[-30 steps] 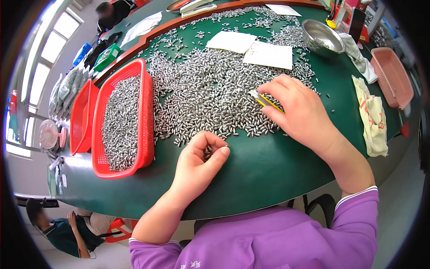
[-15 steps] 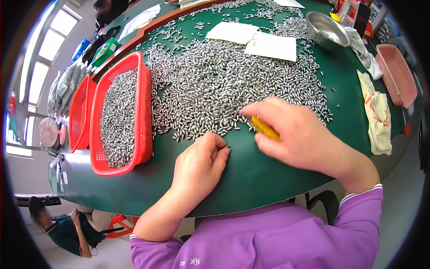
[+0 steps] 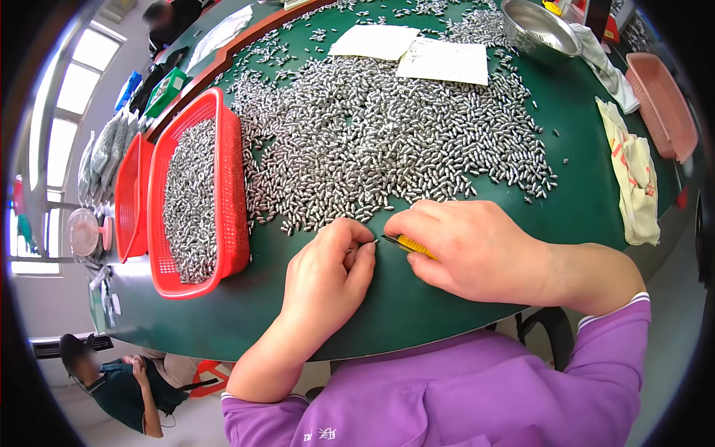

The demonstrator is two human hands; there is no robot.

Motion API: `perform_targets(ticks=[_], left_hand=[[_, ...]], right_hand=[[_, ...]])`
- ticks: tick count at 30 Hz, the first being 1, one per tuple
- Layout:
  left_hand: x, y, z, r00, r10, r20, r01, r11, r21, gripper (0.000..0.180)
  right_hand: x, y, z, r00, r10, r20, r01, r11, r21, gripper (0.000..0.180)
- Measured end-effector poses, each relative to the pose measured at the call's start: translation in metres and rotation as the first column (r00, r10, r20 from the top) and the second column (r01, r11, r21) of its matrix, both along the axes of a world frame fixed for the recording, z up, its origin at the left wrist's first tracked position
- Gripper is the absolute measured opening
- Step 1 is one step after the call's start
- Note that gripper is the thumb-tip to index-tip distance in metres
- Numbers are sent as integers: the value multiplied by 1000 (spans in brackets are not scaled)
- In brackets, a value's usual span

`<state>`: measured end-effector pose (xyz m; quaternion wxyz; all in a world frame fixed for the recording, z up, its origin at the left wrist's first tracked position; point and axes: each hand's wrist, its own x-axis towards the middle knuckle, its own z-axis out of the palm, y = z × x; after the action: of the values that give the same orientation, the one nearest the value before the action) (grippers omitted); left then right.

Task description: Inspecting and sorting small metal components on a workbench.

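My left hand (image 3: 325, 272) rests low over the green table, its thumb and forefinger pinched on a small metal piece (image 3: 376, 241), of which only a sliver shows. In my right hand (image 3: 484, 253) is a yellow-handled utility knife (image 3: 414, 246), gripped with its dark, narrow tip pointing left at the left fingertips. Whether the tip touches the piece I cannot tell. Just beyond both hands spreads a large heap of small silvery, capsule-shaped metal parts (image 3: 365, 141). Left of it stands a red plastic basket (image 3: 232, 201) filled with similar parts.
Two paper sheets (image 3: 443, 61) lie on the heap. Toward the far right are a steel bowl (image 3: 542, 31), a pale yellow cloth (image 3: 631, 179) and a pink basket (image 3: 659, 104). Another red basket (image 3: 132, 197) and a small fan (image 3: 86, 231) are at left. A person (image 3: 123, 384) sits at lower left.
My right hand has come down and left from the heap's edge, bringing the knife tip close to the left fingertips. My left hand keeps its pinch in nearly the same place.
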<state>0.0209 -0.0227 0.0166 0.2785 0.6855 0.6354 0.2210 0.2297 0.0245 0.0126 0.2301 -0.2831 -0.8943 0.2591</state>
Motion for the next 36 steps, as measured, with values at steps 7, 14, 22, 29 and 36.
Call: perform_targets(ticks=[7, 14, 22, 29, 36], left_hand=[[3, 1, 2, 1000, 17, -20, -17, 1000, -23, 10], [2, 2, 1, 999, 27, -25, -27, 999, -30, 11], [1, 1, -1, 1000, 8, -22, -8, 1000, 9, 12], [1, 0, -2, 1000, 0, -10, 0, 1000, 30, 12], [2, 1, 0, 1000, 1, -25, 0, 1000, 30, 12]], right_hand=[[-2, -2, -3, 1000, -10, 5, 10, 1000, -24, 19], [-4, -1, -5, 1000, -20, -8, 20, 998, -58, 16], [-6, 0, -6, 999, -28, -34, 25, 997, -67, 15], [-6, 3, -5, 999, -25, -24, 22, 992, -122, 16], [-7, 9, 2, 999, 29, 46, -21, 986, -163, 14]])
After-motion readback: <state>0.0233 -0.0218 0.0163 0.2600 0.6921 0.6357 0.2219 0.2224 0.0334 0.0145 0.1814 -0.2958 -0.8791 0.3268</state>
